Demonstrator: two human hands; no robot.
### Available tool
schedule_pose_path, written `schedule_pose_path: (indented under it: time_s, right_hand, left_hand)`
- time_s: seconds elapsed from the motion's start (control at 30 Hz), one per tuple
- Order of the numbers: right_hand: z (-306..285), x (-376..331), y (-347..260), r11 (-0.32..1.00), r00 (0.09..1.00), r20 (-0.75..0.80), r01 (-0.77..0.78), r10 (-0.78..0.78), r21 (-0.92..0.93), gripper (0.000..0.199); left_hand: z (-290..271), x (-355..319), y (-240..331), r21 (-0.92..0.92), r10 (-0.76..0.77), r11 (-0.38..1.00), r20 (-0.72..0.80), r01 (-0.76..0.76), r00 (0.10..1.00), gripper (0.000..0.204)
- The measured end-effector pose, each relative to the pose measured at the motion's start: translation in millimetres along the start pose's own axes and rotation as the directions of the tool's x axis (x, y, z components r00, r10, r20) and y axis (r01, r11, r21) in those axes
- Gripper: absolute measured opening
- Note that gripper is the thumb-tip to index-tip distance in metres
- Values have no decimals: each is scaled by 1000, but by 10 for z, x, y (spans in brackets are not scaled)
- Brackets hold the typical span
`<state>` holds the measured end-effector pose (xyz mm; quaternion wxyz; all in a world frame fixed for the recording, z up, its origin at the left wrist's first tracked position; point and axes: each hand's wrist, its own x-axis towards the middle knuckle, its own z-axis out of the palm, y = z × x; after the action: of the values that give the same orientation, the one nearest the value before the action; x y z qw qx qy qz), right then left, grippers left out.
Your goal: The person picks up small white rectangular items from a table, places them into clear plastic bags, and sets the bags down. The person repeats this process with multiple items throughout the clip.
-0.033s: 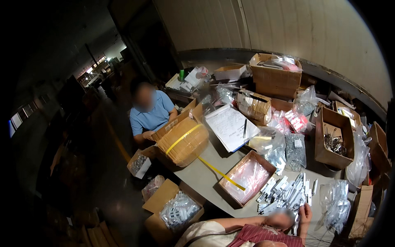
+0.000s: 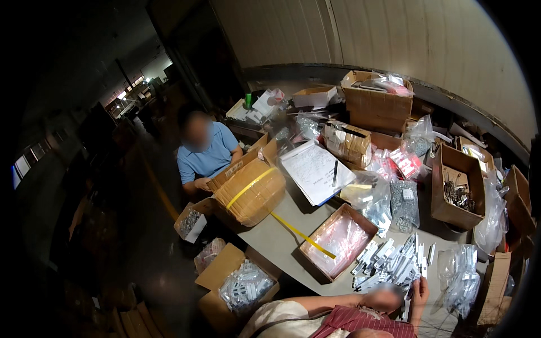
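My right hand is at the near edge of a pile of small white-grey slotted metal pieces, its fingers bent together. Whatever is between them is too small to make out. From the lower edge my left forearm reaches right, toward the same pile. A blurred patch covers my left hand, so its fingers do not show. One narrow pale piece stands out between the two hands. Just beyond the pile sits an open shallow carton holding clear and pinkish plastic bags.
A clear bag of metal parts lies right of the pile. Farther back are a clipboard with paper, a carton of wire parts and a taped carton. Behind that carton, a co-worker in blue sits.
The view has shifted very slightly. Both arms and the pile look nearly the same as before.
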<state>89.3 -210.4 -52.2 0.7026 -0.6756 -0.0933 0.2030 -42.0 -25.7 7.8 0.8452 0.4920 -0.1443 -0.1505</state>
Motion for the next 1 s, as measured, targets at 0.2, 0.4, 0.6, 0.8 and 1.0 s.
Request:
schedule_pose_path:
  time_s: [0.2,0.4,0.6,0.8,1.0]
  right_hand:
    - [-214,-294,41,574,920,78,305,-385,-760,76]
    - [-15,-432,182,516,904,279,415,-323,-749,103]
    - [294,-52,74,504,913,161,346,-375,-791,100]
    - [408,491,61,572,878,95,384,-469,-725,92]
    - [414,609,87,597,884,100,388,-457,-702,89]
  left_hand:
    - [-62,8,-60,-26,3,1000,-406,-15,914,33]
    - [-387,-131,124,-294,-49,926,-717,-238,696,23]
    - [-1137,-92,1068,395,447,891,-849,-223,282,22]
    - [-2231,103,2208,542,551,834,-811,-101,198,21]
    - [-2246,495,2478,431,-46,707,-763,561,644,23]
